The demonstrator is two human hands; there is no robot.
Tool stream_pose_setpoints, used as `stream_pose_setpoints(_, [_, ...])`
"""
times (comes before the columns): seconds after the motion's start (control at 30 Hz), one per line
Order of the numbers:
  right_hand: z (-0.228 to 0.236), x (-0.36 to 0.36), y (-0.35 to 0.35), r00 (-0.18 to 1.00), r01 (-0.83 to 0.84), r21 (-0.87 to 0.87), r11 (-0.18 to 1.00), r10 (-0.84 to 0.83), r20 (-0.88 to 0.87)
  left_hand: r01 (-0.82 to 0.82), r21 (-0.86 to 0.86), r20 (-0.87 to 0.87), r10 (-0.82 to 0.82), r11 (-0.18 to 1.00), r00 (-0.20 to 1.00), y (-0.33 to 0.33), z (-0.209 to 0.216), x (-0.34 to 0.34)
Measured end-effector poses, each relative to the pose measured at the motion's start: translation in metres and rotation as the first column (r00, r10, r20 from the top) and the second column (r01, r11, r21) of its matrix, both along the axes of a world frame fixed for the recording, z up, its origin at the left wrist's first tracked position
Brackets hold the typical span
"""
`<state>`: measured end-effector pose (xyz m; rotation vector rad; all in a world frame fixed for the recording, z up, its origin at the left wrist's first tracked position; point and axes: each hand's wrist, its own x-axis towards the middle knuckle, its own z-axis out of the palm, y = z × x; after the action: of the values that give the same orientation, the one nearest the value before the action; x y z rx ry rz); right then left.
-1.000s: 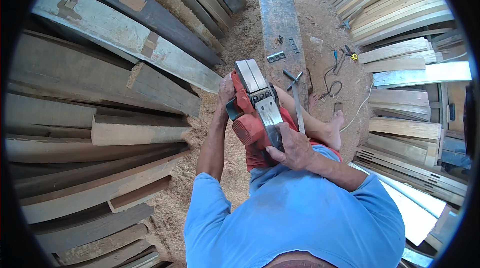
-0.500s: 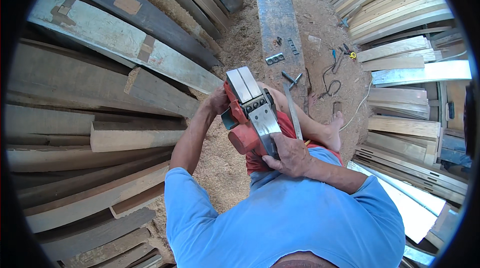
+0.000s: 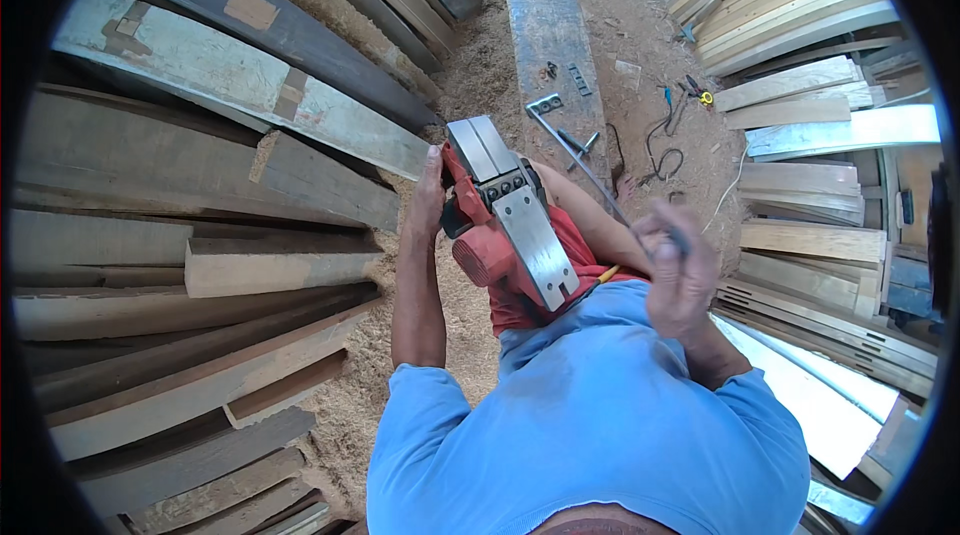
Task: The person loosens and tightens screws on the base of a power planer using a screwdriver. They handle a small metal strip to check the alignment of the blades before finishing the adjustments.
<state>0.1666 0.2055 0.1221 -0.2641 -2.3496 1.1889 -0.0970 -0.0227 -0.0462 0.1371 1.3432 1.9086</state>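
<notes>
Moved off the upturned red planer (image 3: 526,230), our right hand (image 3: 684,280) now closes its blurred fingers around a metal rod (image 3: 578,152) reaching over the worktop (image 3: 545,20), while our left hand (image 3: 428,190) grips the planer's side above our red shorts (image 3: 574,239).

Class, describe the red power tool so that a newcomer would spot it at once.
Start at the blue shirt across the lower middle, then follow the left forearm up to the left hand. It holds the red power tool, set apart from the red shorts beneath by flat, bright metal plates facing up.
</notes>
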Motion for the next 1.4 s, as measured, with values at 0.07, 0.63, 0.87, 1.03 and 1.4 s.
stream_pose_setpoints(0.07, [0.005, 0.0, 0.009, 0.977, 0.097, 0.008, 0.995, -0.093, -0.194, -0.046, -0.199, -0.348, -0.027, 0.979, 0.937, 0.006, 0.03, 0.012])
stream_pose_setpoints(0.63, [-0.083, 0.023, 0.003, 0.983, 0.132, -0.654, 0.745, -0.012, 0.184, -0.367, -0.482, -0.778, -0.196, 0.796, 0.597, 0.017, 0.078, 0.067])
stream_pose_setpoints(0.87, [-0.088, 0.021, 0.001, 0.987, 0.09, -0.647, 0.757, 0.02, 0.16, -0.489, -0.428, -0.894, -0.277, 0.76, 0.352, 0.02, 0.08, 0.094])
stream_pose_setpoints(1.03, [-0.094, 0.022, 0.002, 0.984, 0.118, -0.67, 0.733, 0.005, 0.178, -0.571, -0.457, -0.887, -0.304, 0.682, 0.347, 0.021, 0.079, 0.094])
stream_pose_setpoints(1.4, [-0.091, 0.019, 0.008, 0.979, 0.104, -0.646, 0.757, 0.034, 0.199, -0.541, -0.408, -0.908, -0.263, 0.736, 0.326, 0.028, 0.082, 0.094])
